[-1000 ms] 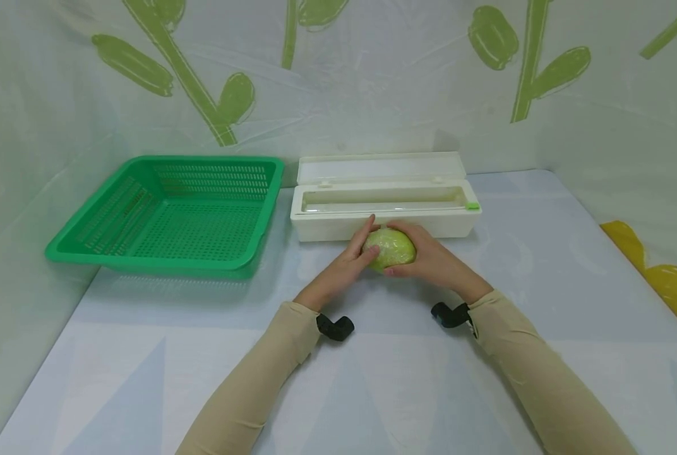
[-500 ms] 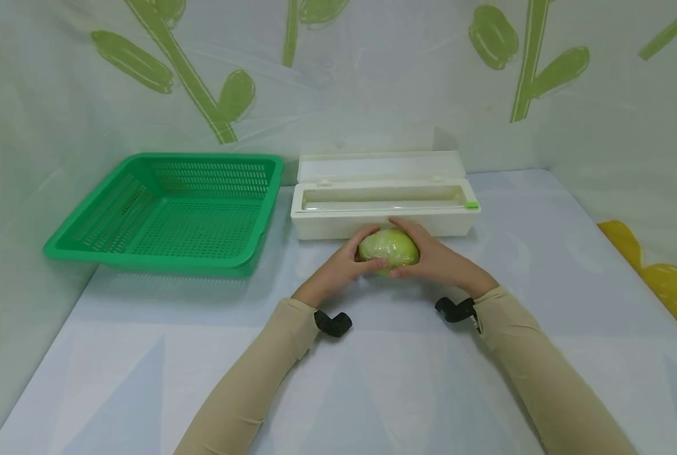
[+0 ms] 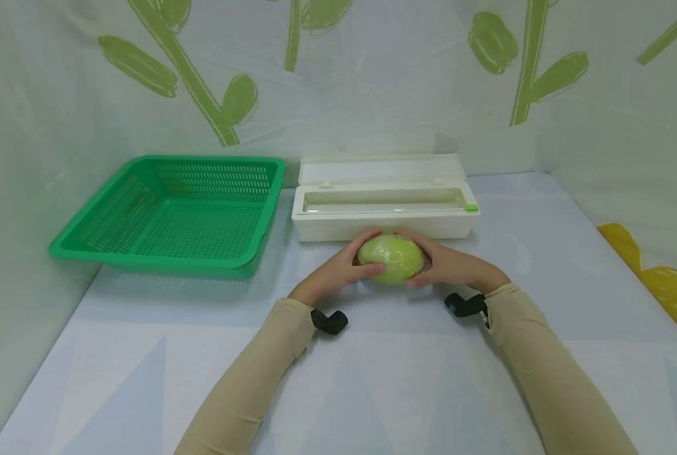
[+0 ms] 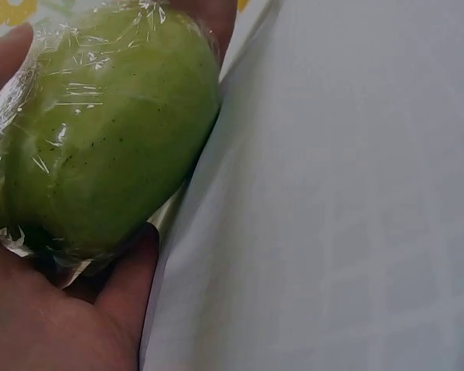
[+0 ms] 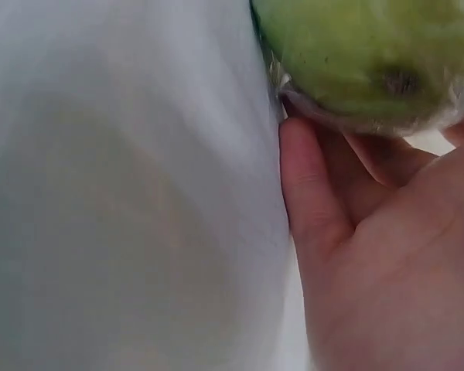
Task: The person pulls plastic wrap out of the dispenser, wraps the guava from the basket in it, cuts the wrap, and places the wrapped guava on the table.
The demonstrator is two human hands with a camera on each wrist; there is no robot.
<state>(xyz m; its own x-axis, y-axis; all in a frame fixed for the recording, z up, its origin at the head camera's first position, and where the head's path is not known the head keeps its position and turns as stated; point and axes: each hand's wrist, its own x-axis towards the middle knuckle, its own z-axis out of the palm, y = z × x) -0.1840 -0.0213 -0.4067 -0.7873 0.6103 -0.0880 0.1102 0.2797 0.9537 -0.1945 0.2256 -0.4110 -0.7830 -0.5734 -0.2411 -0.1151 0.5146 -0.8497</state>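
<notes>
A green mango [image 3: 392,258], wrapped in shiny cling film, lies sideways at or just above the table, in front of a white cling film dispenser [image 3: 384,226]. My left hand [image 3: 335,273] holds its left end, thumb across the front and fingers behind. From the other side my right hand [image 3: 449,264] holds the right end, fingertips on top and thumb low at the front. Wrinkled film bunches around the mango [image 4: 112,131] in the left wrist view. A dark spot marks its end in the right wrist view, where fingers [image 5: 305,174] curl beneath.
The dispenser's lid [image 3: 381,168] stands raised, a roll lies inside, and a green slider [image 3: 472,207] sits at its right end. A green plastic basket [image 3: 173,256] is on the left. Patterned white sheeting [image 3: 372,95] hangs behind the table [image 3: 372,392].
The mango has come slightly nearer and been turned in the hands. My left fingers have gone from lying flat along it to curling round its end; the right hand has shifted rightward.
</notes>
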